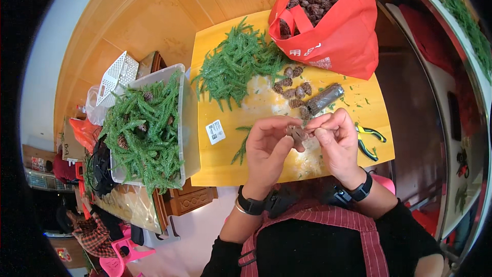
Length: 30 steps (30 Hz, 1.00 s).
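My left hand (pixel 270 146) grips a small brown pine cone (pixel 296 133) between thumb and fingers, above the near part of the yellow table. Close beside it, my right hand (pixel 335 141) is closed in a pinch at the cone's right side; what lies between its fingertips is too small to make out. Several loose pine cones (pixel 288 93) lie just beyond my hands, next to a dark brown bundle in clear wrap (pixel 325 99). Pliers with yellow and black handles (pixel 370 142) rest to the right of my right hand. A green sprig (pixel 241 147) lies left of my left hand.
A heap of green artificial sprigs (pixel 236 61) covers the table's far left. At the far right stands a red bag (pixel 353 36) full of pine cones. A clear plastic bin (pixel 190 138) at the left holds sprigs with cones. A white label (pixel 215 132) lies on the table (pixel 220 166).
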### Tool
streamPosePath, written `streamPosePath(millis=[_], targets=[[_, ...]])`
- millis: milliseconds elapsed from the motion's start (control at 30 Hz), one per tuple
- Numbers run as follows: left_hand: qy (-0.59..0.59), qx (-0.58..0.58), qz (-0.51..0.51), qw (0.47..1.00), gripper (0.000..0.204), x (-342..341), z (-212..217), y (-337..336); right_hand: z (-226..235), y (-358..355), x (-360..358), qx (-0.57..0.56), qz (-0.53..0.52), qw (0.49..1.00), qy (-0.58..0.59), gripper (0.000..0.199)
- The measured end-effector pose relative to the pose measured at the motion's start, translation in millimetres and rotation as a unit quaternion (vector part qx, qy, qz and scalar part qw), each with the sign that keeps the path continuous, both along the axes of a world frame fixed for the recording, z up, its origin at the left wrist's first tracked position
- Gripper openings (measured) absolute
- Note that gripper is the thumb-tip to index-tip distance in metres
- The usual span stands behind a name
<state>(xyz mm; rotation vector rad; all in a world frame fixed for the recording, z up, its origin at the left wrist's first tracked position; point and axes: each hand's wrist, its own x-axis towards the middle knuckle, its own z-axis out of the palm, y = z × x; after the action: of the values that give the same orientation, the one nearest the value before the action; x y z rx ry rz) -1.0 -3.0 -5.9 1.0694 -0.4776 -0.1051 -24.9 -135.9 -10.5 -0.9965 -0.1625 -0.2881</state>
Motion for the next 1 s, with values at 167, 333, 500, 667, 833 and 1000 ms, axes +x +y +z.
streamPosePath(millis=[167, 333, 500, 667, 833, 1000], targets=[[0.024, -0.003, 0.016, 1.000, 0.020, -1.9, -0.7, -0.4, 0.6, -0.3, -1.9, -0.020, -0.011, 1.000, 0.003, 0.013], [0.058, -0.062, 0.006, 0.996, 0.018, -2.0, 0.2, -1.6, 1.5, -1.3, -3.6, -0.080, -0.033, 0.996, -0.018, 0.015], [0.111, -0.086, 0.001, 0.990, 0.015, -2.5, 1.2, -2.7, 1.4, -3.4, -2.4, -0.095, -0.022, 0.994, -0.039, 0.014], [0.166, -0.137, -0.063, 0.975, 0.018, -1.2, -2.9, 1.9, 6.8, -3.0, -2.7, -0.092, 0.005, 0.995, -0.032, 0.012], [0.189, -0.140, -0.073, 0.969, 0.022, -1.2, -5.3, 3.4, 4.2, -4.4, -0.1, -0.091, 0.006, 0.996, -0.022, 0.011], [0.200, -0.142, -0.082, 0.966, 0.025, -0.5, -6.4, 4.3, 2.5, -5.6, 1.7, -0.051, 0.036, 0.998, -0.001, 0.009]])
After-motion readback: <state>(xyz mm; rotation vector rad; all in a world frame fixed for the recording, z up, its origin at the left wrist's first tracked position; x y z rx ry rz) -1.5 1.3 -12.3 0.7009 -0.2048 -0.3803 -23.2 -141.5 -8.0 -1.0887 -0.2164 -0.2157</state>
